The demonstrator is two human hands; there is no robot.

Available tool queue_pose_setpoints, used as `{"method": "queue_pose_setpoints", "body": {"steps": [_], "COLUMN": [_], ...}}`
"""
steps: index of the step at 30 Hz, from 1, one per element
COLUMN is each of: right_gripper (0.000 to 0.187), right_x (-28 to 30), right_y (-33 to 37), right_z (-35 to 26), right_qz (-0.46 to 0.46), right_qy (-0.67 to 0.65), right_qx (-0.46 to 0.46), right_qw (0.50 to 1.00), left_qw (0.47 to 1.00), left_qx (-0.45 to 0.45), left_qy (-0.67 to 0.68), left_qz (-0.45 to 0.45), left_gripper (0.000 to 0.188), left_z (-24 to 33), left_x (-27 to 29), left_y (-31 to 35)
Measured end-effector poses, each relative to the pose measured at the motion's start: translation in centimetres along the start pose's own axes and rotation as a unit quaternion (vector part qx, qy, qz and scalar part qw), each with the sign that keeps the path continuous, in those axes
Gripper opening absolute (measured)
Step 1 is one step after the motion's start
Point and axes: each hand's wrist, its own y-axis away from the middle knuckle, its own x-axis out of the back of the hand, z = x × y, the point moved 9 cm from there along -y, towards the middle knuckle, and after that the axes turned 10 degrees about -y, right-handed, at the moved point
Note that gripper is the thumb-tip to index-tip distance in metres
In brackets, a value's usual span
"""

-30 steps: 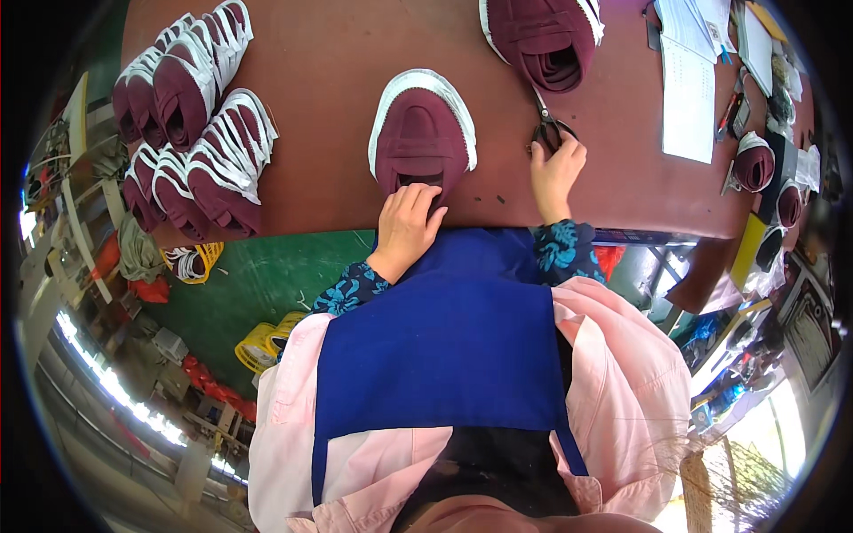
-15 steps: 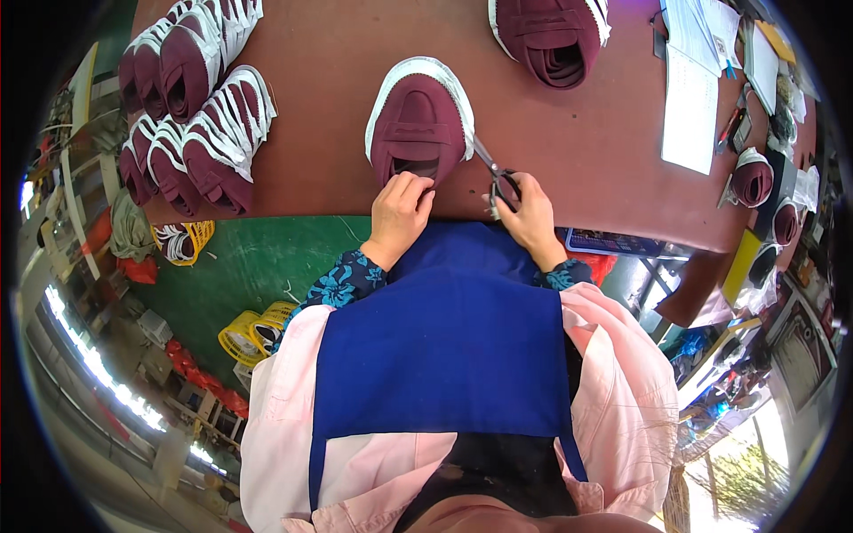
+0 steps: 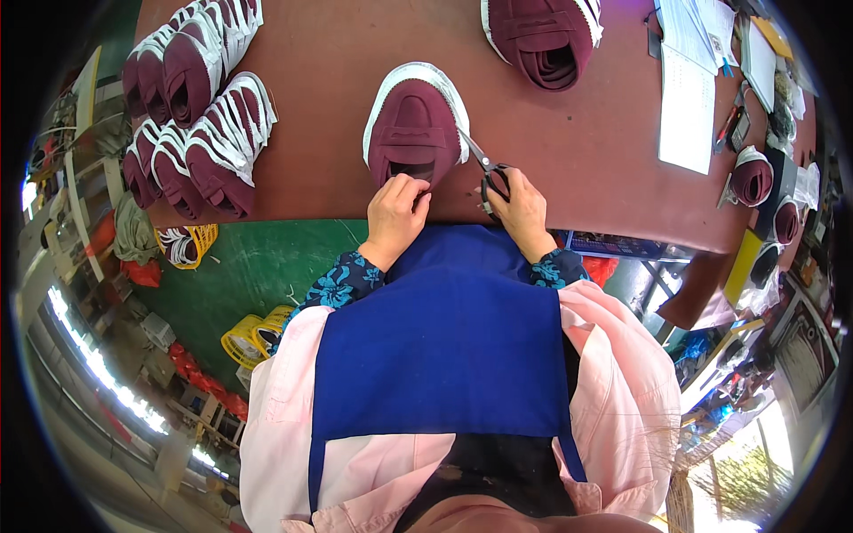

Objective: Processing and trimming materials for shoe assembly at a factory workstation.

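A maroon loafer-style shoe upper (image 3: 413,111) with a white border lies on the brown table in front of me, its opening toward my body. My left hand (image 3: 397,213) is closed on its near edge, thumb and fingers pinched there. In my right hand (image 3: 522,209) are black-handled scissors (image 3: 494,182), gripped by the loops. Their blades point up and left, with the tips at the right side of the upper's white border. Whether the blades are parted is hard to make out.
Stacks of similar maroon uppers (image 3: 209,147) stand at the table's left. Another bundle (image 3: 544,40) lies at the far right of centre. Papers (image 3: 689,107) and a rolled maroon upper (image 3: 752,180) are on the right. Yellow baskets (image 3: 244,340) stand on the green floor below.
The scissors and my right hand have shifted slightly left, bringing the blade tips against the upper's border. My left hand keeps its pinch on the near edge.
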Motion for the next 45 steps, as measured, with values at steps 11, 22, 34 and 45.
{"method": "queue_pose_setpoints", "body": {"steps": [11,22,34,45], "right_gripper": [0.045,0.027,0.024,0.026], "right_x": [7.2,-2.7,-8.1,-7.8], "right_y": [-0.4,-6.3,-6.7,-6.5], "right_z": [9.1,1.5,3.1,3.3], "right_qz": [0.131,-0.002,-0.068,-0.071], "right_qy": [0.151,-0.225,-0.425,-0.429], "right_qx": [-0.067,-0.089,-0.230,-0.246], "right_qw": [0.977,0.970,0.873,0.866], "left_qw": [0.992,0.742,0.733,0.900], "left_qx": [0.091,0.373,0.398,0.364], "left_qy": [0.088,0.557,0.551,0.222], "left_qz": [-0.021,-0.023,-0.009,0.086], "left_gripper": [0.011,0.029,0.028,0.031], "left_z": [-2.4,-9.0,-6.8,-11.6], "left_x": [2.2,-0.1,-0.3,4.1], "left_y": [1.7,8.1,7.0,5.1]}}
